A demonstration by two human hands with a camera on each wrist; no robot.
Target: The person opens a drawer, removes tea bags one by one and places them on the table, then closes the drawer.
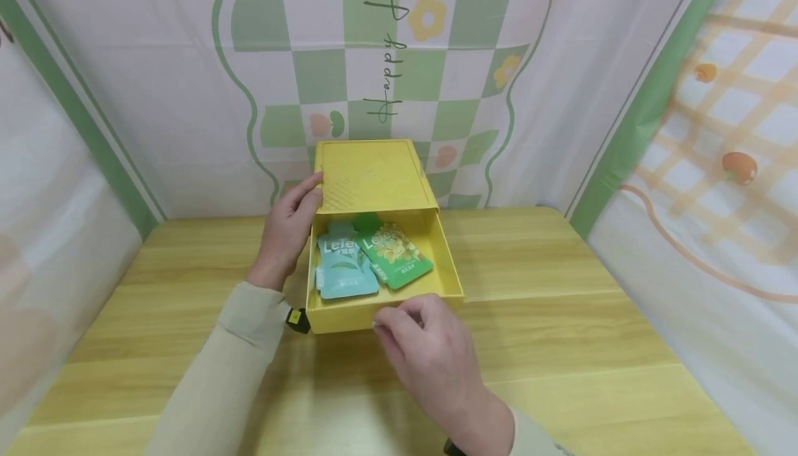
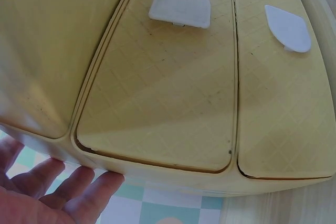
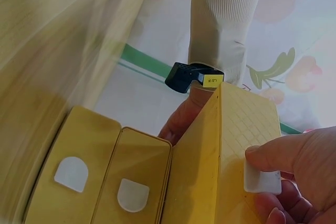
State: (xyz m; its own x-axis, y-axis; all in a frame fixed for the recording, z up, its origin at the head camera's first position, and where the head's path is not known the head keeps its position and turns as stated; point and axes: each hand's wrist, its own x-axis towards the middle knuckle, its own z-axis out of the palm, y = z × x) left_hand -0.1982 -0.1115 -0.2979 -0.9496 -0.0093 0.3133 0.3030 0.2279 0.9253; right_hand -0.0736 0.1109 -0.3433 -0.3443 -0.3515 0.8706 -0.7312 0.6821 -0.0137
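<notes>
Clock face taken from the head view, centred on the pulled-out drawer. Yellow plastic three-drawer cabinet point(image 1: 374, 172) at 12, standing on wood-grain table point(image 1: 561, 317). Top drawer point(image 1: 450, 269) drawn well out toward 6.

Right hand point(image 1: 433, 345) at 5, narrow: pinching white pull tab point(image 3: 261, 182) on drawer front. Thumb on one face, fingers curled at the far side. Tab hidden by the hand in head view, visible in right wrist view.

Left hand point(image 1: 289, 227) at 10, wide: fingers extended and slightly spread, fingertips touching cabinet's left side.

Inside drawer: blue pouch point(image 1: 346, 279) lying flat toward 9, printed lettering across upper part. Green pouch point(image 1: 408, 269) toward 1, turned at an angle, overlapping blue pouch's right edge. Darker green bit point(image 1: 366, 221) near 12, can't tell what.

Middle drawer point(image 2: 163, 93) and bottom drawer point(image 2: 286, 108) pushed in, each with its own rounded white tab point(image 2: 181, 6).

Beige sleeve point(image 1: 218, 373) on left forearm, at 8. Black wrist band point(image 1: 299, 319) with yellow label just beside drawer's near left corner, also near 8.

Behind cabinet at 12: green-and-white checked curtain point(image 1: 368, 19) with "Happy" lettering running sideways. Orange-checked curtain point(image 1: 717, 109) out at 2.
</notes>
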